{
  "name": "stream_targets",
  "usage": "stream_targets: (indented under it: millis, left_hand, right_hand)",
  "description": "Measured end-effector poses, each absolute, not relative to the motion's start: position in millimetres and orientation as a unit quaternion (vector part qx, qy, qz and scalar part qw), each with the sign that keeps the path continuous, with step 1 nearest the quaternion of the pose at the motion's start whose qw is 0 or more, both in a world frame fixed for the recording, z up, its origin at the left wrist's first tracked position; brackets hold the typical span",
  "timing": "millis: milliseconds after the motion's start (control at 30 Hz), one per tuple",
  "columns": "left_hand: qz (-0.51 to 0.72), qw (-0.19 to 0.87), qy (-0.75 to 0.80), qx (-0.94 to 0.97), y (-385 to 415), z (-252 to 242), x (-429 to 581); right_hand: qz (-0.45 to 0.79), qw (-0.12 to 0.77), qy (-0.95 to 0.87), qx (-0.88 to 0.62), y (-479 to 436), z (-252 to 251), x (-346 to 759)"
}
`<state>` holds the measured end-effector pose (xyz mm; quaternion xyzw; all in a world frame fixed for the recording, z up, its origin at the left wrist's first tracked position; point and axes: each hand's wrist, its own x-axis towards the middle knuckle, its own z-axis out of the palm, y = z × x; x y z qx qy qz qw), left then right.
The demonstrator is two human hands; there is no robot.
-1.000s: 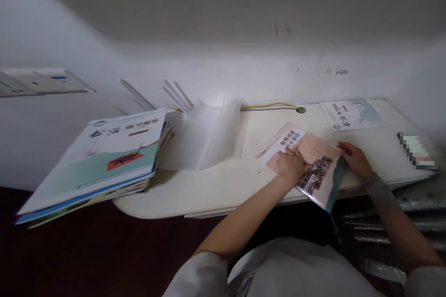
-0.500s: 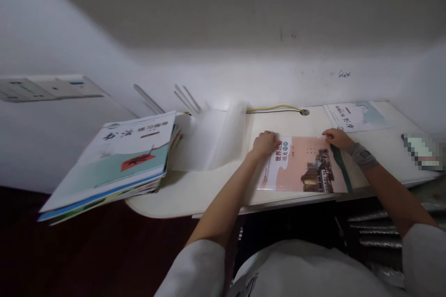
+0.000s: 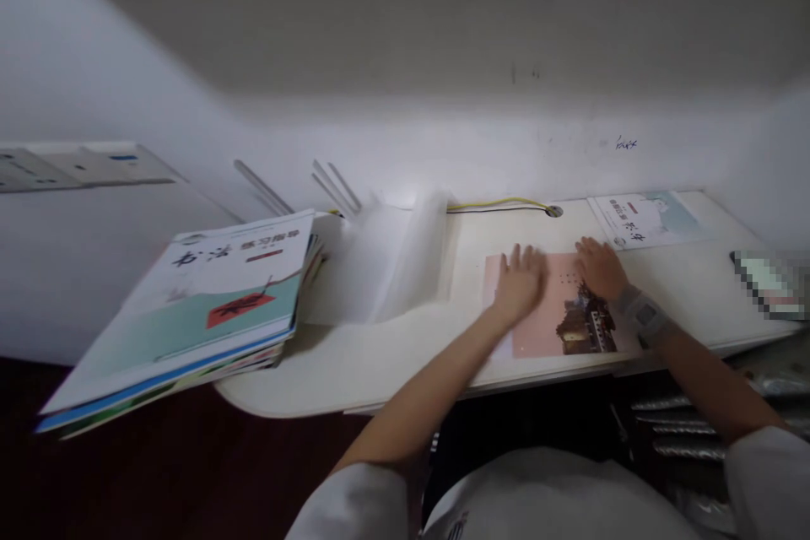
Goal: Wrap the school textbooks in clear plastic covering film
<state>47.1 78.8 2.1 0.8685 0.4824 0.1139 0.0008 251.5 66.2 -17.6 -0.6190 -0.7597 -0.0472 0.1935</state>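
A pink booklet [image 3: 537, 325] with a picture of a building on its cover lies flat on the white desk in front of me. My left hand [image 3: 522, 280] rests on its upper left part, fingers spread and slightly blurred. Over the upper right part lies my right hand [image 3: 600, 268], its fingers stretched out; a grey band with a watch circles that wrist. Both forearms cover parts of the cover, and its printed title does not show.
A stack of booklets [image 3: 208, 295] overhangs the desk's left end. Beside it are translucent plastic sheets [image 3: 386, 261]. Another booklet [image 3: 651, 219] lies at the back right, near a cable hole [image 3: 554, 211] with a yellow cable. A pixelated device [image 3: 769, 283] sits at the right edge.
My left hand has moved right from the booklet's left edge onto its cover. My right hand has let go of the upper right corner and moved slightly left, fingers now extended.
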Motion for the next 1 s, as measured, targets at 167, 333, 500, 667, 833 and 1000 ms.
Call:
stream_targets:
  millis: [167,333,500,667,833,1000]
  left_hand:
    - [0.061,0.032,0.435,0.898,42,-28,57]
    - [0.041,0.06,0.538,0.84,62,-27,3]
    - [0.05,0.027,0.565,0.823,73,-16,11]
    - [0.067,0.064,0.472,0.877,88,-15,61]
    - [0.059,0.063,0.514,0.854,110,-23,27]
    - [0.072,0.065,0.557,0.825,114,-22,-4]
  right_hand:
    - [-0.059,0.122,-0.809,-0.572,21,-39,223]
    - [-0.051,0.095,-0.751,-0.652,11,-43,286]
    - [-0.065,0.1,-0.748,-0.653,31,-34,281]
    - [-0.032,0.112,-0.81,-0.575,66,-35,234]
    - [-0.032,0.111,-0.784,-0.61,72,-42,279]
    - [-0.028,0.12,-0.755,-0.644,68,-50,312]
